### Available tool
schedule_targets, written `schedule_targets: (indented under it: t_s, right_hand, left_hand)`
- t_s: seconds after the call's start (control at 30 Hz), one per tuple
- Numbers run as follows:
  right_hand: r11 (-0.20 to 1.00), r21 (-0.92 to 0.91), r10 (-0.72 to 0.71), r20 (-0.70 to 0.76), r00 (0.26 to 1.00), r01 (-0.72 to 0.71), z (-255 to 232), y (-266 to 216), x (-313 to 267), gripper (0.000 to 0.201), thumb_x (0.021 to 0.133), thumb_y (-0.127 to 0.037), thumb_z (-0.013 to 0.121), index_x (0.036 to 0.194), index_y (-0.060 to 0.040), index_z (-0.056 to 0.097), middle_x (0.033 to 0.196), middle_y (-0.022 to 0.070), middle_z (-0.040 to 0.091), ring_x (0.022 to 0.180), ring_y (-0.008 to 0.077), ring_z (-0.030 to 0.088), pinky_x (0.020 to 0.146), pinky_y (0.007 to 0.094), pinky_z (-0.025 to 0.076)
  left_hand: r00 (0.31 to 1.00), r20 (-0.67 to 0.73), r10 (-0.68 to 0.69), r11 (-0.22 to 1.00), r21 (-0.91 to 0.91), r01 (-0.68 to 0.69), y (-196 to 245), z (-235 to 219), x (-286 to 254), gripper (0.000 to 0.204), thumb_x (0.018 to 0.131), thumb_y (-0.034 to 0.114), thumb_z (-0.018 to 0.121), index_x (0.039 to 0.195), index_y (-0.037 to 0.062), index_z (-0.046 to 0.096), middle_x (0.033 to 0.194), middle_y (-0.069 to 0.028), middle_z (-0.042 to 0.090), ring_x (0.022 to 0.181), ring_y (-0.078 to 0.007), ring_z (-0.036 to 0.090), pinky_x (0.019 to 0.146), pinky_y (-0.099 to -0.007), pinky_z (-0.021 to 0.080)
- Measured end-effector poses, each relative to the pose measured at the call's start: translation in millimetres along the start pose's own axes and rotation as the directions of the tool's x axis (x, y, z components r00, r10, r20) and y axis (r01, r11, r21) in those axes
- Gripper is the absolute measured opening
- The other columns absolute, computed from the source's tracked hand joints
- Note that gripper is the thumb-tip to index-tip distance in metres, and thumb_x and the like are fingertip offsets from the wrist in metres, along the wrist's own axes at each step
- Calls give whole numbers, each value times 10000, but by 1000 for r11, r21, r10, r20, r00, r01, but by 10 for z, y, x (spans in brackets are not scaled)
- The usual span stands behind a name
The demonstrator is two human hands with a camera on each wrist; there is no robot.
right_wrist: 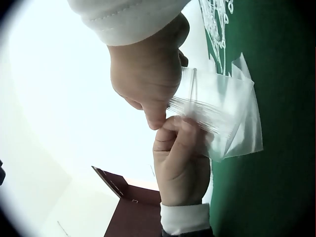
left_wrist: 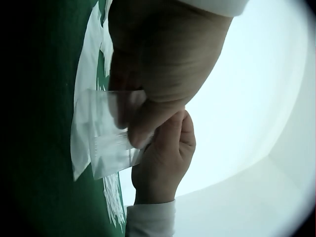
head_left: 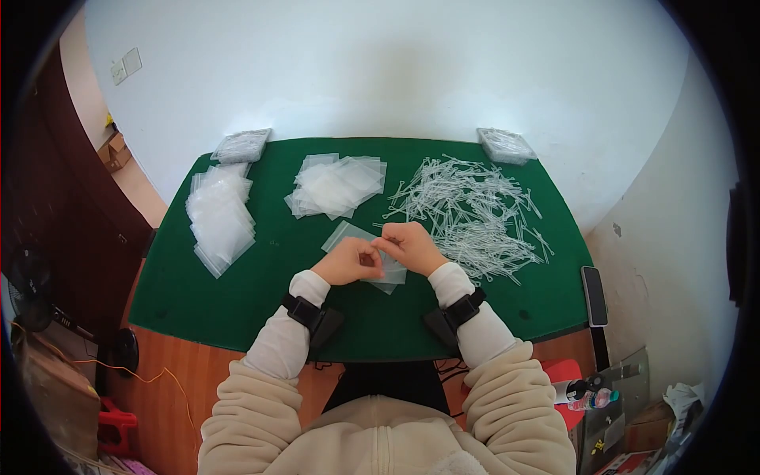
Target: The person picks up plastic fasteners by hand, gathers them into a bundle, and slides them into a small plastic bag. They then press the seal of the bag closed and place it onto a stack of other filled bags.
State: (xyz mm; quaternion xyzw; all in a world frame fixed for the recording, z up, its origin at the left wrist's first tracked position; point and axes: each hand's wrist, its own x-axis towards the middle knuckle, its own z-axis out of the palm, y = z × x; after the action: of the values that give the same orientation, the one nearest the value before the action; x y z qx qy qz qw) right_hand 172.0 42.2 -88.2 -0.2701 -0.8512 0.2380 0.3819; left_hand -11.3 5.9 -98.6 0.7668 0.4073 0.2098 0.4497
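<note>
In the head view, my left hand [head_left: 344,263] and right hand [head_left: 413,245] meet over the middle of the green table. The left thumb and fingers pinch a small clear zip bag [right_wrist: 219,91], best seen in the right wrist view. A bundle of thin clear plastic sticks [right_wrist: 207,111] lies partly inside it, their near ends running to my right hand's curled fingers. Right fingertips come up against the left thumb. Below the hands, more flat clear bags [head_left: 343,231] lie on the cloth. The right palm and most of its grip are hidden.
A large heap of clear looped sticks [head_left: 475,214] spreads to the right. Loose bags form a middle pile [head_left: 336,188] and a left stack [head_left: 222,226]. Two clear packs [head_left: 242,146] stand at the back corners, and a phone [head_left: 594,297] lies on the right edge of the table [head_left: 277,317].
</note>
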Motion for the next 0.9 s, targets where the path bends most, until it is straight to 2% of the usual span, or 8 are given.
schedule_targets:
  t_s: [0.1,0.23,0.27,0.37,0.53,0.67,0.8,0.9]
  right_hand:
    - [996,-89,10,3,1000,-10,-43,-117,15,236,789,-228,587,646,-54,516,587,116,514,552,302,516,502,352,402]
    - [994,-88,-58,-8,998,57,-70,-197,12,227,808,-233,564,658,-68,522,600,110,520,567,306,523,505,362,406]
    - [994,-88,-58,-7,998,57,-79,-204,14,227,808,-233,564,658,-68,522,600,110,520,567,306,523,505,362,406]
    - [988,-143,-68,-11,998,65,-99,-209,17,207,818,-237,554,687,-78,527,594,109,514,560,310,520,503,365,407]
    - [980,-184,-85,-13,996,82,-58,-149,-3,178,818,-226,544,716,-82,523,637,98,529,609,302,539,529,365,415]
    - [959,-235,-179,-80,981,156,-39,-154,-11,148,813,-209,537,750,-76,520,763,88,547,708,291,540,580,367,423]
    - [947,-257,-218,-85,972,190,-29,-153,-2,154,799,-200,550,861,-59,543,882,104,533,792,294,517,651,352,432]
    - [957,-144,-275,-192,942,250,0,-152,19,244,799,-170,553,1001,-36,532,900,107,515,803,260,511,695,316,432]
  left_hand:
    - [933,-302,194,968,-97,-233,79,45,3,88,689,33,690,705,30,603,770,-34,575,701,-99,545,617,-230,423]
    - [829,-407,384,916,57,-397,220,92,-9,100,672,31,697,707,24,604,769,-54,571,690,-135,545,600,-238,418]
    - [829,-407,384,916,57,-397,213,97,0,100,672,31,697,707,24,604,769,-54,571,690,-135,545,600,-238,418]
    - [706,-499,502,861,217,-459,163,113,33,109,664,25,702,721,18,609,768,-70,564,683,-158,541,591,-249,416]
    - [630,-608,484,865,223,-449,177,177,58,134,642,31,724,679,14,595,748,-64,556,675,-172,540,587,-262,422]
    - [568,-654,499,858,284,-428,166,185,72,131,643,21,721,689,13,599,738,-67,554,681,-170,544,593,-259,429]
    - [557,-691,461,861,196,-470,104,171,88,99,687,-15,688,733,3,602,829,-75,564,733,-143,547,624,-232,436]
    - [559,-744,366,846,17,-532,108,195,101,92,711,-36,667,747,-1,590,853,-74,561,757,-126,547,649,-219,449]
